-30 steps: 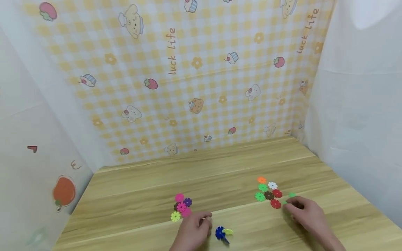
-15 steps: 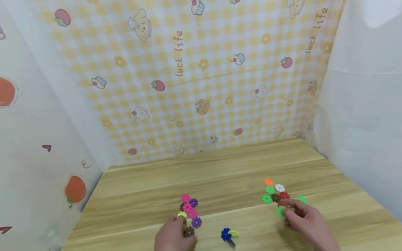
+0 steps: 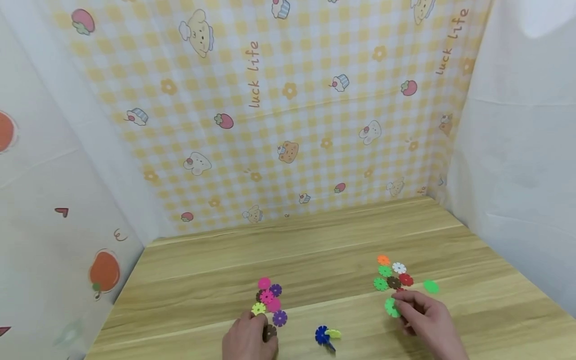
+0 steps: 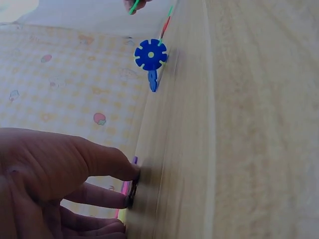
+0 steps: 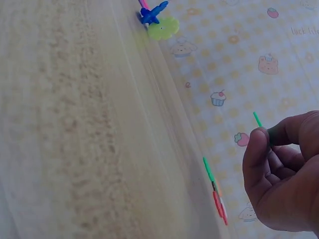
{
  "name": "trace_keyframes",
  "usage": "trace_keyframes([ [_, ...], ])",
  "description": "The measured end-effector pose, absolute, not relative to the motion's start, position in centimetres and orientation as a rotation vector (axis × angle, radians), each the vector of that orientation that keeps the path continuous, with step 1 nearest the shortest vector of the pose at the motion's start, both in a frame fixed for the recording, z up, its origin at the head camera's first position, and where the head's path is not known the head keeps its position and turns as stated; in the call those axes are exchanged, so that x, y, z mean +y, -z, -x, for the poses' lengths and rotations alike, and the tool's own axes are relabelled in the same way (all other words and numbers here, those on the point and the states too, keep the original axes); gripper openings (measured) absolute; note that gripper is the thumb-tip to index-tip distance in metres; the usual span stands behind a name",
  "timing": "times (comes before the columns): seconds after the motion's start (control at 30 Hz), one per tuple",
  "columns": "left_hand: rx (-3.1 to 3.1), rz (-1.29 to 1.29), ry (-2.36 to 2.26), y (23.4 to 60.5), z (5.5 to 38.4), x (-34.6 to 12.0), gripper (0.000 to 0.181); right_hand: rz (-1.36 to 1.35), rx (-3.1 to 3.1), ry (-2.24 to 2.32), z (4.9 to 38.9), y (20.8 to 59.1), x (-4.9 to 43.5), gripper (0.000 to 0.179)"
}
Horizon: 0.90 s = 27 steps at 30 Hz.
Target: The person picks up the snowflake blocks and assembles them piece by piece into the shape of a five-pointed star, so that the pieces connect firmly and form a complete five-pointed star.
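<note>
My right hand [image 3: 425,320] pinches a green notched interlocking disc [image 3: 392,307] between thumb and fingertips, raised off the table; the right wrist view shows this green disc [image 5: 257,119] edge-on. My left hand [image 3: 249,336] rests low at the left group, thumb and fingertips on either side of a brown interlocking disc [image 3: 270,332] that its fingers partly cover. Beside those fingers lie a yellow disc [image 3: 258,308], a purple disc [image 3: 280,318] and several pink ones. Between the hands sits a small joined piece, a blue disc [image 3: 322,335] with a yellow-green disc [image 3: 333,333] and another blue one slotted in.
At the right lies a second group: an orange disc [image 3: 383,260], a white disc [image 3: 399,268], a brown disc [image 3: 394,282], plus red and green ones. A single green disc [image 3: 431,286] lies apart from it. Cloth walls [image 3: 288,115] bound the wooden table [image 3: 315,240].
My left hand has moved left, off the purple disc and onto the brown one. My right hand has lifted a green disc and carried it left. The head view has shifted slightly.
</note>
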<state>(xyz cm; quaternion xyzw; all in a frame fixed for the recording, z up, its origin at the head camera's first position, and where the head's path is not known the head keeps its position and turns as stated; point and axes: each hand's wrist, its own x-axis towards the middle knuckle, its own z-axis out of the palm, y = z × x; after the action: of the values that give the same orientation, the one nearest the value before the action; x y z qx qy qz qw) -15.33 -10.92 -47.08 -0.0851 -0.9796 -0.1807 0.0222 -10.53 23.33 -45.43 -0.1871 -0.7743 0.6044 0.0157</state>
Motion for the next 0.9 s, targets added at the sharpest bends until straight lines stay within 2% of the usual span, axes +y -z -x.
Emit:
trace_keyframes([
  [0.3, -3.002, 0.185, 0.737, 46.6, 15.0, -10.6, 0.013, 0.580, -2.218, -2.044, 10.3, 45.4, 22.4, 0.038],
  [0.57, -2.972, 0.418, 1.121, 44.6, 14.1, -9.7, 0.017, 0.595, -2.160, -2.108, 9.0, 44.3, 20.5, 0.040],
  [0.73, -2.758, 0.535, 1.378, 42.5, 12.6, -8.6, 0.025, 0.446, -2.157, -2.276, 8.0, 43.2, 18.5, 0.049],
  [0.9, -2.568, 0.522, 1.718, 40.0, 10.8, -7.9, 0.029, 0.236, -2.151, -2.481, 7.2, 42.2, 15.8, 0.054],
])
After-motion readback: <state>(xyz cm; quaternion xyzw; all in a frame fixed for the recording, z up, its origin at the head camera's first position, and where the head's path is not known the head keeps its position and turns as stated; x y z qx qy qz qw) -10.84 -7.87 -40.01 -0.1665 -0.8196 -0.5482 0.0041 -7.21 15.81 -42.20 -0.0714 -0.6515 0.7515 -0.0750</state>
